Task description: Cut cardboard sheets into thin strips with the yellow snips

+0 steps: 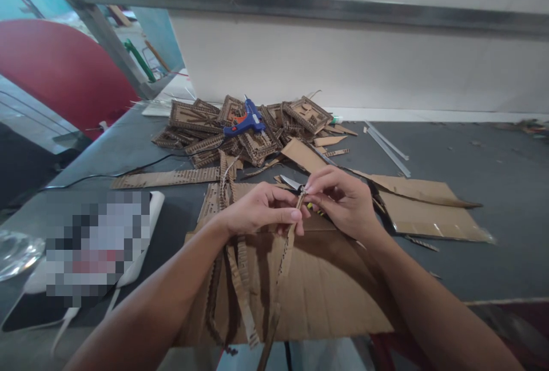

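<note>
A long, narrow cardboard strip (283, 262) runs from my fingers down past the table's front edge. My left hand (268, 209) pinches it between thumb and fingers a little below its top end. At that end, the fingertips of my right hand (341, 196) are closed on the frayed tip of the same strip. Just behind my hands lies a scissors-like tool with a pointed metal blade (290, 182); its handle is mostly hidden by my fingers. Under both hands rests a large cardboard sheet (330, 285). More loose corrugated strips (242, 296) hang over it on the left.
A blue glue gun (246, 121) lies on a heap of small cardboard frames (197, 116) at the back. Flat cardboard pieces (433, 211) and white sticks (388, 145) are on the right. A partly blurred device (156, 205) with white cables sits left, beside clear plastic (19, 254).
</note>
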{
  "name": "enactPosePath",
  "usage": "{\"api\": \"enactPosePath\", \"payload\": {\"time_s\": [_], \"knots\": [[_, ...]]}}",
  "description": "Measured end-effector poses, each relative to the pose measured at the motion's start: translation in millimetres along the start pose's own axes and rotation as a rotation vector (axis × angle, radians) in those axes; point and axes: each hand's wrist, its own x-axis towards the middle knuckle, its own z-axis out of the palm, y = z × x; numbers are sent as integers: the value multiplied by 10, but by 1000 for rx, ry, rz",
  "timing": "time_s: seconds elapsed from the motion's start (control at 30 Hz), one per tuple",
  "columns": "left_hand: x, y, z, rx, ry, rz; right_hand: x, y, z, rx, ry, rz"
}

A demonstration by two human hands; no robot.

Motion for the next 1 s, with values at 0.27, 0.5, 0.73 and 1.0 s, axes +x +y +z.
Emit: {"api": "enactPosePath", "payload": {"time_s": [0.27, 0.5, 0.73, 1.0], "knots": [[-5, 16, 6, 3, -10, -3, 9, 12, 10, -75, -5, -102], [-9, 15, -9, 58, -29, 27, 18, -33, 13, -252, -37, -218], [9, 11, 7, 42, 21, 17, -9, -44, 43, -384, -5, -327], [35, -6, 21, -11, 96, 46, -35, -40, 69, -313, -5, -294]]}}
